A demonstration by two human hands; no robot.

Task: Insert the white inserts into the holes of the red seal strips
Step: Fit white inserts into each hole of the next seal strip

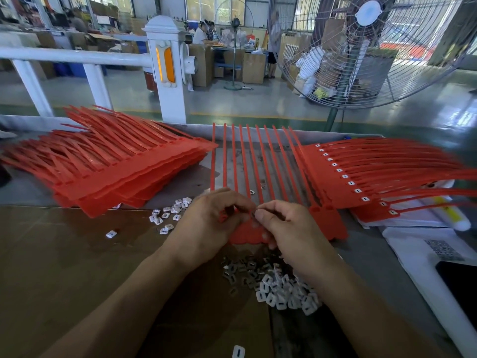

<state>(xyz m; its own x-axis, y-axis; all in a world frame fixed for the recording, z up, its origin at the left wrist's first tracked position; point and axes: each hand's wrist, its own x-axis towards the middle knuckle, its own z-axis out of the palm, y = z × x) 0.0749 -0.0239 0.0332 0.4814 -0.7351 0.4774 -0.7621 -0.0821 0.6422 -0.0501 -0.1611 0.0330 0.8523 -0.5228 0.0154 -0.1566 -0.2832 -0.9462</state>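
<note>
Two hands meet over one red seal strip sheet (pixel 327 223) lying flat on the bench (pixel 361 257). The left hand (pixel 206 223) has its fingers curled, pinching the sheet's near edge. The right hand (pixel 286 228) pinches something tiny at its fingertips, too small to tell for sure. About ten thin red tails (pixel 255 161) point away from the hands. One big pile of white inserts (pixel 281 288) sits just under the right wrist. A smaller bunch (pixel 170 213) lies to the left. Two stacks of red sheets wait, a left stack (pixel 116 166) and a right stack (pixel 374 174) with white inserts already in.
</note>
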